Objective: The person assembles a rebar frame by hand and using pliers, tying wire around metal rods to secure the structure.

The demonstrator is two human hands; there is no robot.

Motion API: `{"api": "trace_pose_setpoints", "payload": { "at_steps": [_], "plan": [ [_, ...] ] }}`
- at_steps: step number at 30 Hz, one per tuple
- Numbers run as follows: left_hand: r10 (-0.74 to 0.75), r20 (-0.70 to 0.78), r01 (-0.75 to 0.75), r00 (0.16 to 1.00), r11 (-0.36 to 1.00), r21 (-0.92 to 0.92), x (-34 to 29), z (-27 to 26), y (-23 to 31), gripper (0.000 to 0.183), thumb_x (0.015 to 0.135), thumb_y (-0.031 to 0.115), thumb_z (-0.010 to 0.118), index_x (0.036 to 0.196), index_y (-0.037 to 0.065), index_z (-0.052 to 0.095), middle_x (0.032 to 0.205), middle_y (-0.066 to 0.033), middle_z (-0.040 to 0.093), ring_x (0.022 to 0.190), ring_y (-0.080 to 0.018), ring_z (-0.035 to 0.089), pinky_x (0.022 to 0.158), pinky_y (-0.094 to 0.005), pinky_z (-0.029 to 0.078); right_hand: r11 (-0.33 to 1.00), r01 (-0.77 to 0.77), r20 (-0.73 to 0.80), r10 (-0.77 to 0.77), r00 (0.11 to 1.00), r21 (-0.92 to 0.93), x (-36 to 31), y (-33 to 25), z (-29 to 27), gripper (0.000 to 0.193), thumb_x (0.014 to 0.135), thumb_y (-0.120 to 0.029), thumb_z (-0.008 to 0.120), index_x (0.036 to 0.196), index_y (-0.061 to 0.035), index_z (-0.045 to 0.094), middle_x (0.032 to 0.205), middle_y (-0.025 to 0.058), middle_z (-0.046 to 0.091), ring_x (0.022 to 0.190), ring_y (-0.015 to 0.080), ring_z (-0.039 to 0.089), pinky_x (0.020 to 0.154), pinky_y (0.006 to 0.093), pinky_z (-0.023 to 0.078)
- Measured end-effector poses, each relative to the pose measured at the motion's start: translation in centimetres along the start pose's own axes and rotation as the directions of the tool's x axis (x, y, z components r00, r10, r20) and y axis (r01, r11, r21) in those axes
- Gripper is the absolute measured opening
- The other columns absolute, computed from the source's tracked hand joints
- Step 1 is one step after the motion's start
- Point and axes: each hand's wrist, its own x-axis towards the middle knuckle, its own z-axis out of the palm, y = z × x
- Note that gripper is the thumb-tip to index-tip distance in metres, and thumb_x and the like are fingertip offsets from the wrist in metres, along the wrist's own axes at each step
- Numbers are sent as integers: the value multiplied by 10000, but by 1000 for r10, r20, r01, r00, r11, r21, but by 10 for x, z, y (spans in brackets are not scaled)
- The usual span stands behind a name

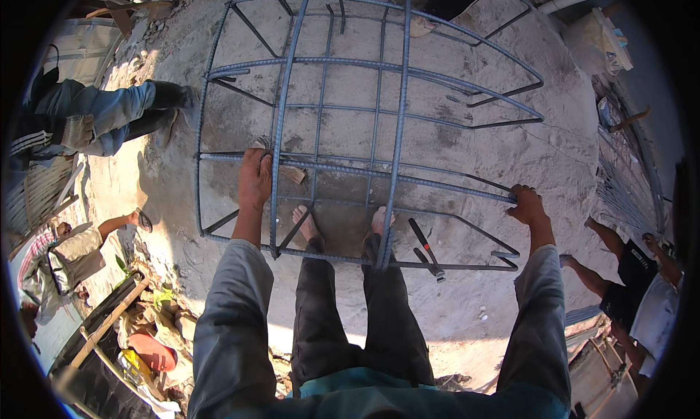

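Observation:
A cage of ribbed steel rebar (400, 127) lies across the ground before me, made of long bars crossed by bent stirrups. My left hand (255, 178) is closed round a crosswise bar near the cage's left side. At the right, my right hand (528, 205) grips the end of a stirrup (452, 186), its fingers curled over the steel. Pincers (429, 250) with red-and-black handles lie by the near edge of the cage, between my right leg and right hand. My bare feet (307, 221) show between the cage's bars.
At the left stands a person in jeans and dark boots (157, 98). Another sits at lower left with a sandalled foot (141, 220). Someone in dark shorts (631, 280) is at the right. Rubble and sticks (109, 320) fill the lower left. More thin bars (623, 200) lie far right.

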Motion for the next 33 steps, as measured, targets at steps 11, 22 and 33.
{"api": "trace_pose_setpoints", "payload": {
  "at_steps": [11,22,33],
  "plan": [
    [20,26,-20,999,1000,22,7,6,10,131,924,86,517,988,2,594,1007,-185,561,921,-407,564,787,-433,466,990,125,-496,-80,864,59,174,-114,-111,292,932,-261,602,1106,-29,574,1082,161,612,1006,367,616,869,516,458],
    [-28,59,27,998,999,18,1,3,10,106,916,85,519,948,10,586,993,-172,553,913,-401,556,779,-428,463,975,214,-512,-150,846,68,152,-110,-88,225,940,-216,573,1098,-56,586,1095,137,611,1006,358,610,886,531,409],
    [15,63,-17,998,999,27,8,-3,12,147,932,108,526,994,26,630,996,-160,574,909,-383,583,777,-417,476,979,172,-410,-113,905,112,147,-111,-93,415,895,-223,636,1264,-71,525,1186,158,605,1120,363,570,975,518,403]
  ]
}}
